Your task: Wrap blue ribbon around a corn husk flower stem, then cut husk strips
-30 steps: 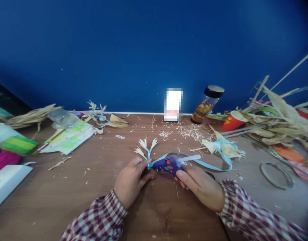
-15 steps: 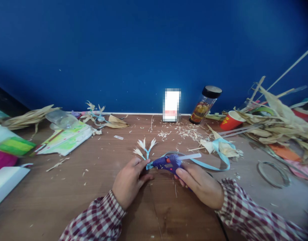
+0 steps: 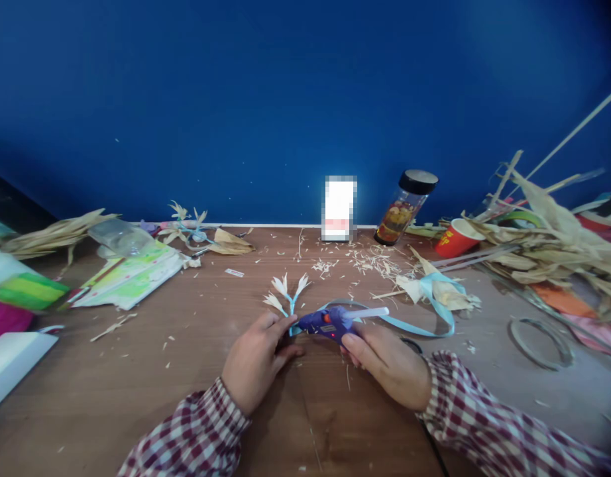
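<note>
My right hand is closed round a small blue glue gun with a clear glue stick poking out of its back. The nozzle points left at the base of a little sprig of pale husk flowers on a light blue stem. My left hand pinches that stem's lower end against the brown table. A light blue ribbon runs from the stem off to the right, looping by a husk piece.
Husk scraps litter the table. Back centre stand a bright phone and a black-lidded jar. A red cup and a pile of dry husks lie right. Printed paper, a plastic cup and coloured items lie left.
The glue gun and my right hand have shifted slightly left, closer to the stem. My left hand keeps its pinch in place.
</note>
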Demonstrator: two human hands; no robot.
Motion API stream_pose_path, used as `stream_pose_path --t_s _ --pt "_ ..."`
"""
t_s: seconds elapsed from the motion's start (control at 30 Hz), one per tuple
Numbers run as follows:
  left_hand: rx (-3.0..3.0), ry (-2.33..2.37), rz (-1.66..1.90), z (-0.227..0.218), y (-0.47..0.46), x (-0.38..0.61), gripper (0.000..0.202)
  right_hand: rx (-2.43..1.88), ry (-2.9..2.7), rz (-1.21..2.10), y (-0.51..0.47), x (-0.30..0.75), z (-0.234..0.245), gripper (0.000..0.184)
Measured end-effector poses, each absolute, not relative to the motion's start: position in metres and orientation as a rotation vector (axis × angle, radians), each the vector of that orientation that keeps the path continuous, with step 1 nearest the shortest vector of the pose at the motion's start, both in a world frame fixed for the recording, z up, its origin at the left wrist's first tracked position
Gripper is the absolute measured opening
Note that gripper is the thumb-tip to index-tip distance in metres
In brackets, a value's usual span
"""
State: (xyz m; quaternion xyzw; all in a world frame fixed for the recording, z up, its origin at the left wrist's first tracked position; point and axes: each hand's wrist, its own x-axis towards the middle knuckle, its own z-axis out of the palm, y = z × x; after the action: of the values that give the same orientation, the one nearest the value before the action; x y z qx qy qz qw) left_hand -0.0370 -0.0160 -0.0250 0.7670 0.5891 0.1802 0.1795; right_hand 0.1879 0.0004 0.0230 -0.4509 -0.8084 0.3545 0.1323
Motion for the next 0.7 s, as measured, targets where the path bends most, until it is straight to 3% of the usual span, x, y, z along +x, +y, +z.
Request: stream_pose_path --t_s 0.7 --pt "2.185 1.651 0.504 -0.0271 -0.0160 -0.0383 0.041 -1.361 -2.389 0.987 -0.0046 0.1933 0.0256 0.036"
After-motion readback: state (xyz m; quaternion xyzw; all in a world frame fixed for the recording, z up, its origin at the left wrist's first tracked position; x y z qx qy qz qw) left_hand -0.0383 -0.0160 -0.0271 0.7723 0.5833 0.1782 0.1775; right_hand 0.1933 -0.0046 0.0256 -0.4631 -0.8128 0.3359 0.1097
